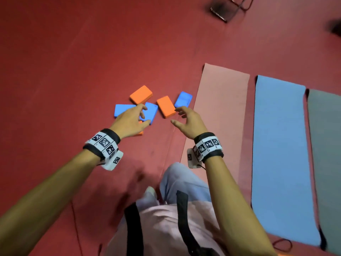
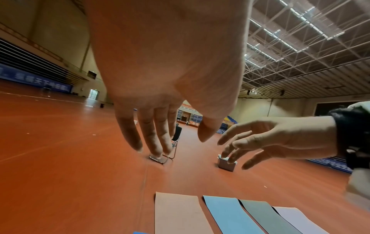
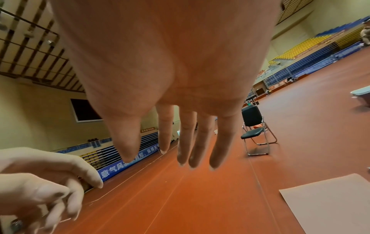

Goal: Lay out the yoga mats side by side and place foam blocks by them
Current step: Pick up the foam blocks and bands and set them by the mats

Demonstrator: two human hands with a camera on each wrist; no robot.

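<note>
Several foam blocks lie in a loose cluster on the red floor: an orange block (image 1: 141,94), a second orange block (image 1: 166,106), a blue block (image 1: 183,99) and two overlapping blue blocks (image 1: 151,110) at the left. My left hand (image 1: 133,118) hovers over the overlapping blue blocks, fingers spread and holding nothing. My right hand (image 1: 186,118) hangs open just right of the second orange block, also holding nothing. Flat mats lie side by side to the right: pink mat (image 1: 219,111), blue mat (image 1: 278,154), grey mat (image 1: 326,145). A fourth, pale mat (image 2: 296,220) shows in the left wrist view.
A black folding chair (image 3: 254,128) stands on the floor beyond the mats. A small grey box (image 2: 226,163) sits further out. A dark cable loop (image 1: 282,243) lies near the blue mat's near end. My legs and shoe (image 1: 151,193) are below the hands.
</note>
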